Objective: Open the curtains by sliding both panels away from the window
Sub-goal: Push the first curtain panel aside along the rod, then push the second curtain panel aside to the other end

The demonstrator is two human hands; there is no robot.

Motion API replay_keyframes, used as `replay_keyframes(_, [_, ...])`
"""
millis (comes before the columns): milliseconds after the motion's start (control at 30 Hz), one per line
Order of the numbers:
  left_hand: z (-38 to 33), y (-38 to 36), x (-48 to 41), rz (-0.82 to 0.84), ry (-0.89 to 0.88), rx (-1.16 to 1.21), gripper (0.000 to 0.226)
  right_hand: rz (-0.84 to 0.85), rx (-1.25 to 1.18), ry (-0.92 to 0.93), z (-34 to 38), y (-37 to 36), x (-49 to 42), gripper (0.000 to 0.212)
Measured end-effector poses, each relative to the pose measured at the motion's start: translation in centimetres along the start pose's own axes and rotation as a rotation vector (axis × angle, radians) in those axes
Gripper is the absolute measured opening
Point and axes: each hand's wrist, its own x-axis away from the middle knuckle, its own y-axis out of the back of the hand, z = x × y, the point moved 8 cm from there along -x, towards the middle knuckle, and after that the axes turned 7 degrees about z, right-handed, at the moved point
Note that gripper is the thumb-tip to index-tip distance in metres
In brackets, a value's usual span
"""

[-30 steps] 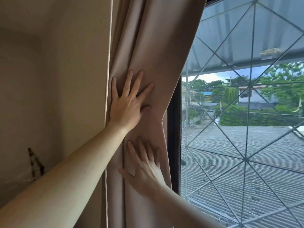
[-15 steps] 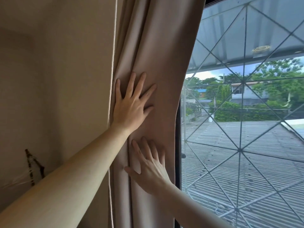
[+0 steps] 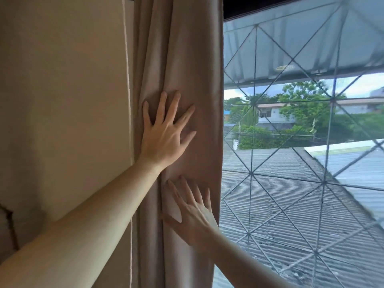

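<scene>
- Wall (image 3: pixel 62 100): filling the left of the view, plain beige, with a thin pale cord (image 3: pixel 127 80) hanging down just beside the curtain's left edge.
- Dark mark (image 3: pixel 9 223): showing low at the far left edge of the wall; too small to identify.
- Left forearm (image 3: pixel 87 223): reaching diagonally up from the lower left corner, crossing in front of the wall and cord.
- Curtain panel (image 3: pixel 187 59): hanging gathered in vertical folds between the wall and the glass, bunched at the left side of the window, its right edge running roughly straight down.
- Left hand (image 3: pixel 164 134): lying flat against the curtain panel at mid height, fingers spread wide, palm pressing the fabric, gripping nothing.
- Right hand (image 3: pixel 193 217): lying flat on the same panel below the left hand and slightly to its right, fingers extended upward and splayed, holding nothing; apart from the left hand.
- Window (image 3: pixel 301 183): standing uncovered to the right of the panel, dark frame along the top.
- Grille (image 3: pixel 251 173): crossing the glass in thin diagonal and vertical bars meeting at small nodes.
- Corrugated roof (image 3: pixel 280 215): lying outside beneath the window, with trees (image 3: pixel 301 113) and a pale building (image 3: pixel 274 115) beyond.
</scene>
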Motion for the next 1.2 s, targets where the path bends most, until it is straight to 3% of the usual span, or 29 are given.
replay_keyframes(267, [-7.7, 5.8, -1.5, -0.053, -0.019, 0.126, 0.064, 0.037, 0.030, -0.045, -3.8, 6.1, 7.6, 0.082])
replay_keyframes(667, [-20.5, 10.0, -1.2, 0.030, -0.076, 0.285, 0.069, 0.020, 0.233, -0.177, -9.7, 15.6, 20.1, 0.083])
replay_keyframes(1200, [-33.6, 13.0, -7.1, -0.102, -0.184, 0.515, 0.074, -0.049, 0.513, -0.425, -16.0, 24.4, 28.9, 0.082])
